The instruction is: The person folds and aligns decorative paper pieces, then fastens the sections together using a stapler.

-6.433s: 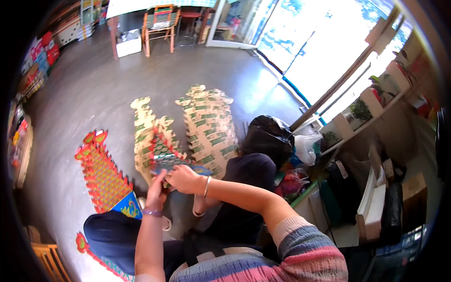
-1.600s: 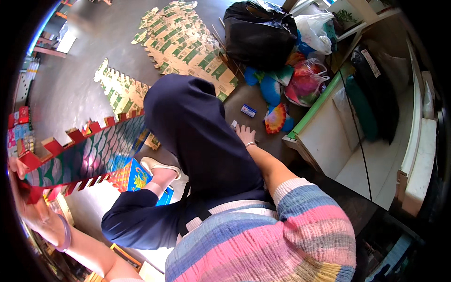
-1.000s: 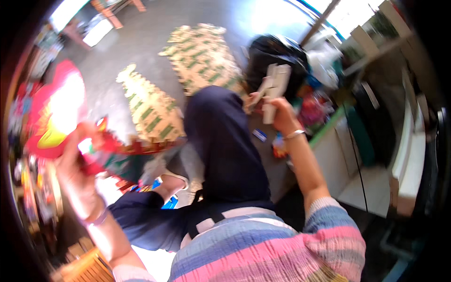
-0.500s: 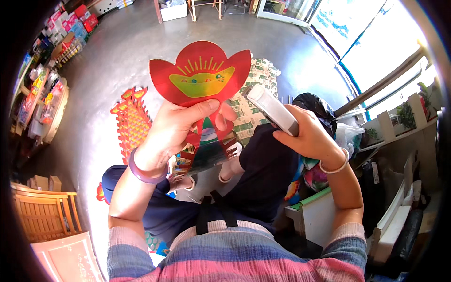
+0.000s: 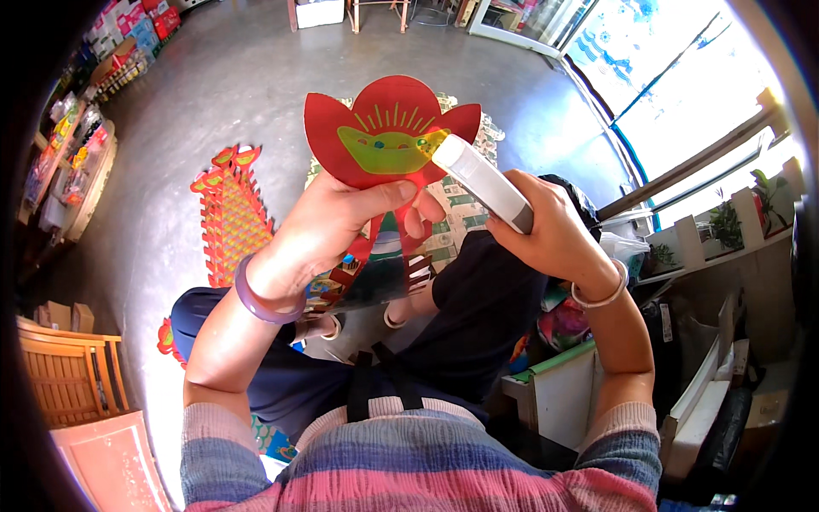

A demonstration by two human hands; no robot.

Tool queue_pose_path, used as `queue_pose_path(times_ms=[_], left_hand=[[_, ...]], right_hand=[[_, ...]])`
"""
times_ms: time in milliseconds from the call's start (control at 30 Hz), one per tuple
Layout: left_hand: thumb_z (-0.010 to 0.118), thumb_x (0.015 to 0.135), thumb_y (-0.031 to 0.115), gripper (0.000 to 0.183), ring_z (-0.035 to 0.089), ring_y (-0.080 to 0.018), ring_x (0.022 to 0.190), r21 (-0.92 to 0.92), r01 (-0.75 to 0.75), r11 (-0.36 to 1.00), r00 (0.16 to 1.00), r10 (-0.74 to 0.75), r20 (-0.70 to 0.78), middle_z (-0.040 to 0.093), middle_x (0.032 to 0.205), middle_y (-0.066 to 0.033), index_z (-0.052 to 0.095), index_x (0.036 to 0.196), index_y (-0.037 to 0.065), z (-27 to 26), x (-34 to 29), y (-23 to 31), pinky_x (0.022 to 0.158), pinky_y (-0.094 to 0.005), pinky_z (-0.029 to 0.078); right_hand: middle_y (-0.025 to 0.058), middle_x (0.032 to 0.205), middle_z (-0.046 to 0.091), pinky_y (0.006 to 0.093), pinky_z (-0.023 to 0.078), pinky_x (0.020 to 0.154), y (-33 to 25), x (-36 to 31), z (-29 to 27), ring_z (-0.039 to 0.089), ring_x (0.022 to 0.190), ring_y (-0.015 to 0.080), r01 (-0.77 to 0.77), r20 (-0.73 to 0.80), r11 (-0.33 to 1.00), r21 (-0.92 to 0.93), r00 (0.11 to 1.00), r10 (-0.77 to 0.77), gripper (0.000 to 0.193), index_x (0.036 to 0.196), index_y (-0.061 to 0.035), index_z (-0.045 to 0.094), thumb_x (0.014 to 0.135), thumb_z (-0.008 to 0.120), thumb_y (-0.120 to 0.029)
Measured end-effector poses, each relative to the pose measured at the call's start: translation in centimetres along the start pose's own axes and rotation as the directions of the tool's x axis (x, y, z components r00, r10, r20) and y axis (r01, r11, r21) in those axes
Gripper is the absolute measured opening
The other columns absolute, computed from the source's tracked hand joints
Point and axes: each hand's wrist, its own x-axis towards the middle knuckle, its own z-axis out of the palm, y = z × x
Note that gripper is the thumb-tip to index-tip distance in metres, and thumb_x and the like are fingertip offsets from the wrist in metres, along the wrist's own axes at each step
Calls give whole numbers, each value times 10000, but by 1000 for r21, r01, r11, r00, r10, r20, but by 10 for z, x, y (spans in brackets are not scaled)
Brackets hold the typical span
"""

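Note:
A red card cutout with rounded petals and a printed yellow ingot is upright in front of me. My left hand pinches its lower edge between thumb and fingers. Below the hand hangs a part with red notched strips and a dark, see-through sheet; how it joins the cutout is hidden. My right hand grips a white stapler with a grey end. The stapler's tip overlaps the cutout's right petal in the view; I cannot tell whether they touch.
Red-and-yellow scaly paper pieces lie on the floor to the left. A patterned sheet spreads beyond my knees. Boxes with a green edge stand at my right, a wooden chair at my left. Shelves with goods line the far left.
The stapler has moved left and down to the cutout's right petal. The cutout has shifted right and turned slightly. Both hands keep their hold.

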Motion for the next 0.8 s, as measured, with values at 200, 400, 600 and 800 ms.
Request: queue_pose_path(times_ms=[200,400,600,800], left_hand=[[492,846,18,215,584,-160,665,-25,2,1000,1000,-2,17,633,817,-137,534,1043,-58,-2,2,-5,633,-279,475],[488,837,13,231,589,-162,675,12,4,1000,1000,-4,24,637,825,-139,539,1050,-61,-5,4,-3,636,-278,478],[520,832,53,239,577,-147,879,83,-43,996,998,47,-45,649,922,-138,554,1053,-34,-9,3,20,793,-268,438],[573,824,104,267,610,-160,862,74,-172,982,983,176,-47,649,918,-145,550,1060,-20,-16,8,28,675,-224,488]], right_hand=[[199,786,599,355,481,659,4,1,6,609,719,327,-35,-34,999,-41,999,33,258,883,30,556,688,616,-128],[172,791,599,370,477,671,13,7,12,601,730,319,-56,-35,995,-84,998,54,267,898,15,549,685,623,-127],[172,892,576,370,468,712,22,10,-8,579,807,331,61,-106,990,-129,992,-75,370,1001,-3,534,665,643,-113],[138,901,567,364,462,751,9,15,-26,561,834,323,116,14,942,-315,993,-117,472,1005,-9,534,559,684,-36]])
